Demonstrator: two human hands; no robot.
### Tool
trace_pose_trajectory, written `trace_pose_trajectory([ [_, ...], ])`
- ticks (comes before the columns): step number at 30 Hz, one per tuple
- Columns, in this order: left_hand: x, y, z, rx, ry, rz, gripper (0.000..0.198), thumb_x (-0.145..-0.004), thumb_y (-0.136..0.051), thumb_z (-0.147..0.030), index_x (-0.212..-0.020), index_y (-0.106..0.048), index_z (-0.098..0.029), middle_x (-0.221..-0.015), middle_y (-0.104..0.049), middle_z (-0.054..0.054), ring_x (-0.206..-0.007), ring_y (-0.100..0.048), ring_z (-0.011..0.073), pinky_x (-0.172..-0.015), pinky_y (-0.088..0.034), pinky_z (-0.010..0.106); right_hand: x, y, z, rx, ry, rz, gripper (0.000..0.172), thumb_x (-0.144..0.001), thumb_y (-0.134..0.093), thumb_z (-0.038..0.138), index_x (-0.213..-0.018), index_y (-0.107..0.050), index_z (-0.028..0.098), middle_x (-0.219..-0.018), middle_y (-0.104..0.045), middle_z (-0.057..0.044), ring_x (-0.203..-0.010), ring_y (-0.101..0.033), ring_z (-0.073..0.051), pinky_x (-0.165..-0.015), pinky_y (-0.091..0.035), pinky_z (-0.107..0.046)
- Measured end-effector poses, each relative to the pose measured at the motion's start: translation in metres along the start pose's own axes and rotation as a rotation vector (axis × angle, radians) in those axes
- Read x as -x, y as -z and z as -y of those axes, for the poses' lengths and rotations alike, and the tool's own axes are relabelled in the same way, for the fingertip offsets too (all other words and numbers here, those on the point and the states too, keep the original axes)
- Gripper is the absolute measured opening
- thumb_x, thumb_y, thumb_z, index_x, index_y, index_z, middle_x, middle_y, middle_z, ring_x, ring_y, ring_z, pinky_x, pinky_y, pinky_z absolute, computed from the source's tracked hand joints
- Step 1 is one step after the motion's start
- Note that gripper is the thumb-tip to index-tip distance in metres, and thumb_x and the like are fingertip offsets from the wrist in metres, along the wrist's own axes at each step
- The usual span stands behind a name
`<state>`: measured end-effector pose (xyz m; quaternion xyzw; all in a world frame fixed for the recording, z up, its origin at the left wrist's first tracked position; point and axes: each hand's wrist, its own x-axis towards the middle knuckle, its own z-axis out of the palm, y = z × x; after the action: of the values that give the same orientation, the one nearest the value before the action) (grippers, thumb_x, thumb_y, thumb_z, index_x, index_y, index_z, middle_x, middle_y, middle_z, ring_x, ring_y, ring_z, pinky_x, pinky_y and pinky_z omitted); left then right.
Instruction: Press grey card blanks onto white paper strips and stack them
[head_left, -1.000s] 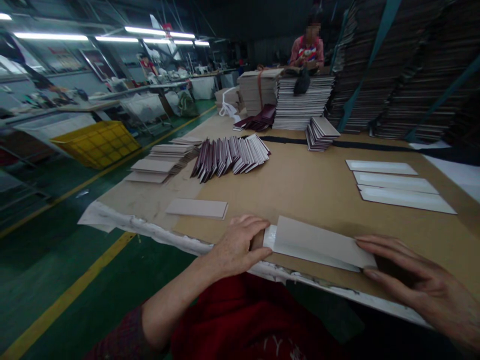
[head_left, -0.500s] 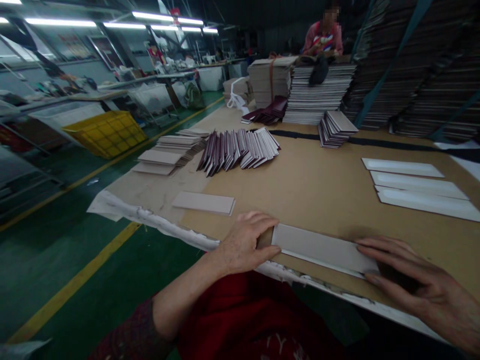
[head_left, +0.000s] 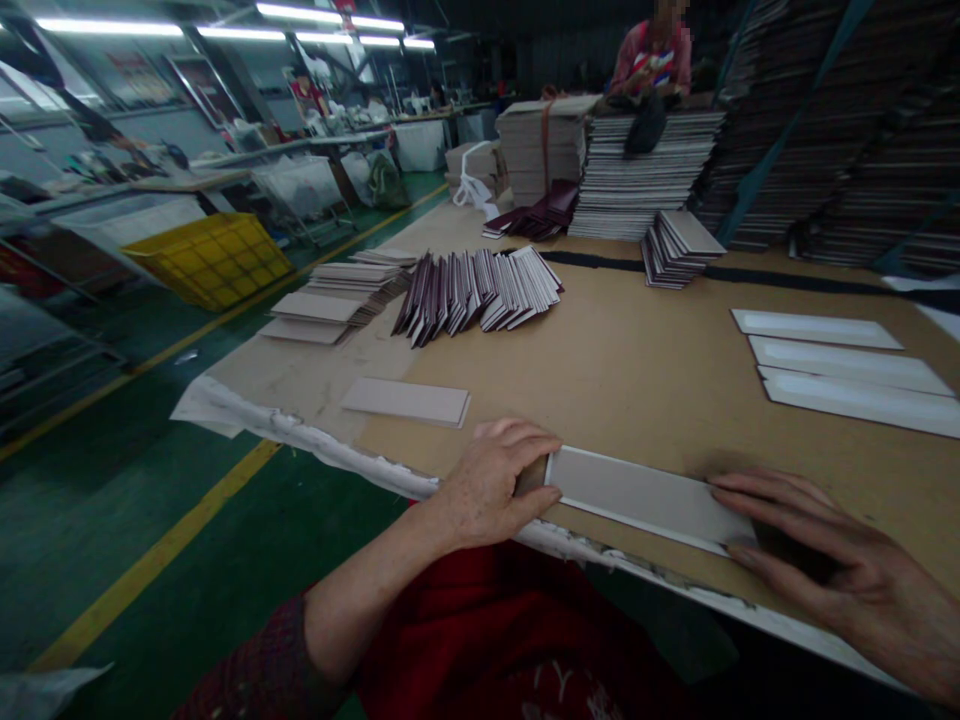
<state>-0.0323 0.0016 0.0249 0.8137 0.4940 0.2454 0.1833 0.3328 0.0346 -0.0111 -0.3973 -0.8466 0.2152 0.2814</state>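
A long grey cardboard strip (head_left: 645,495) with a narrow white margin lies flat near the table's front edge. My left hand (head_left: 499,480) holds its left end, thumb on the near corner and fingertips on the far corner. At the right end, my right hand (head_left: 832,565) straddles the strip with its fingers on the far edge and thumb on the near edge, covering that end. Another grey cardboard strip (head_left: 409,400) rests beyond my left hand. White-faced strips (head_left: 855,365) with dark edges lie side by side at the right.
Fanned maroon-and-white pieces (head_left: 480,290) and stacked grey boards (head_left: 330,300) stand across the table (head_left: 622,370). Tall board stacks (head_left: 649,180) rise behind, with a person (head_left: 652,60) beyond. A yellow crate (head_left: 210,260) sits on the floor at left.
The white margin at the held strip's left end shows more plainly, and the strip sits slightly differently between my hands. Both hands stay nearly in place; the view has shifted a little.
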Motion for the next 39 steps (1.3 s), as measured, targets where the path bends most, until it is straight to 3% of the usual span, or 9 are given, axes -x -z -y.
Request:
trace_pose_trajectory([
  [5,-0.001,0.0,0.0,-0.03,0.005,0.019,0.038,-0.089,-0.068,-0.034,-0.125,-0.062,-0.025,-0.126,-0.067,0.006,-0.12,-0.056,0.0281,-0.103,-0.04,0.049,-0.004,-0.001,0.007,0.007,-0.004,-0.011,0.036,-0.093,-0.064,0.051,-0.127,-0.067,0.038,-0.131,-0.065,-0.003,-0.123,-0.059,-0.029,-0.091,-0.06,-0.049],
  [14,-0.003,0.002,-0.001,-0.063,0.017,0.032,0.032,-0.09,-0.065,-0.029,-0.122,-0.064,-0.023,-0.126,-0.067,0.007,-0.119,-0.055,0.0283,-0.102,-0.04,0.051,-0.008,0.005,0.018,-0.005,0.0,0.051,0.033,-0.096,-0.064,0.034,-0.129,-0.067,0.029,-0.134,-0.063,-0.007,-0.127,-0.056,-0.027,-0.107,-0.05,-0.052],
  [19,-0.003,0.0,0.002,-0.068,0.004,0.031,0.033,-0.091,-0.064,-0.031,-0.123,-0.063,-0.024,-0.127,-0.066,0.006,-0.119,-0.055,0.0285,-0.102,-0.04,0.052,-0.008,0.007,0.024,0.033,0.038,0.057,0.034,-0.097,-0.061,0.032,-0.13,-0.066,0.028,-0.134,-0.064,-0.007,-0.129,-0.056,-0.027,-0.107,-0.05,-0.053],
  [28,-0.003,0.001,0.001,-0.093,-0.004,0.025,0.033,-0.09,-0.065,-0.03,-0.123,-0.063,-0.023,-0.126,-0.066,0.006,-0.119,-0.055,0.0287,-0.102,-0.04,0.052,0.0,0.003,0.023,0.208,0.105,0.089,0.041,-0.099,-0.055,0.026,-0.141,-0.057,0.024,-0.143,-0.057,-0.01,-0.134,-0.05,-0.029,-0.11,-0.046,-0.056],
  [34,-0.003,0.001,-0.002,-0.163,-0.016,0.051,0.033,-0.092,-0.062,-0.029,-0.124,-0.062,-0.022,-0.128,-0.063,0.008,-0.122,-0.051,0.0303,-0.104,-0.04,0.054,0.0,0.001,0.027,0.342,0.164,0.098,0.037,-0.101,-0.051,0.023,-0.136,-0.06,0.017,-0.141,-0.058,-0.013,-0.132,-0.05,-0.03,-0.111,-0.045,-0.055],
  [39,-0.006,0.004,-0.009,-0.346,-0.12,0.085,0.032,-0.096,-0.053,-0.028,-0.124,-0.062,-0.017,-0.129,-0.06,0.012,-0.123,-0.047,0.0321,-0.104,-0.039,0.051,-0.004,0.0,0.035,0.462,0.212,0.082,0.031,-0.102,-0.049,0.025,-0.125,-0.066,0.012,-0.127,-0.065,-0.015,-0.118,-0.057,-0.032,-0.101,-0.051,-0.053],
])
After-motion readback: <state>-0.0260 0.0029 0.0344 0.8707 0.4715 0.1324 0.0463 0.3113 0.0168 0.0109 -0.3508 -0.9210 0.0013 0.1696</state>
